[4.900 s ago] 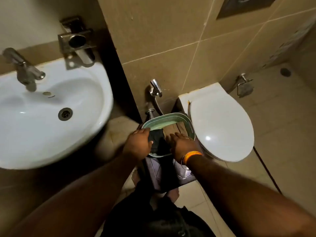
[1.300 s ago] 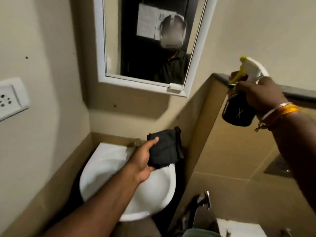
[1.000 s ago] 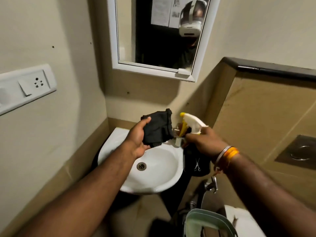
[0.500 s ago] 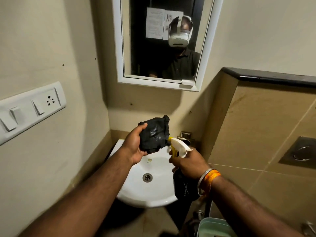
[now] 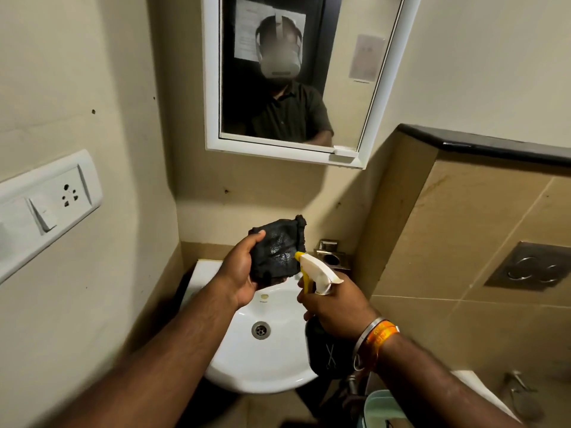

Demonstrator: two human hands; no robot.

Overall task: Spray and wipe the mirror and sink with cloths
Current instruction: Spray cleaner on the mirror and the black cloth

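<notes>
So far the job looks to be in its opening stage. The left hand [image 5: 239, 274] grips a folded dark cloth [image 5: 278, 250], thumb curled over its upper left corner, and holds it up above the back edge of the sink [image 5: 247, 369]. The right hand [image 5: 335, 307] is wrapped round the neck of a spray bottle [image 5: 318, 271], a dark bottle with a white and yellow trigger head, and its nozzle sits just beside the cloth's lower right corner, pointing at it. The cloth's face shows glistening wet patches, so some spray has evidently landed on it.

The mirror [image 5: 340, 88] hangs on the wall above the sink, well apart from both hands. Its glass shows the person's reflection, and no droplets or wipe streaks can be made out on it, so it seems not yet wiped. The sink basin looks dry and untouched around the drain [image 5: 261, 329]; fine marks would be too small to tell.

By this reading, only the wetting of the cloth is under way. Wiping the mirror, then spraying and wiping the sink, is all left to do. The task speaks of cloths, yet only one is in sight.
</notes>
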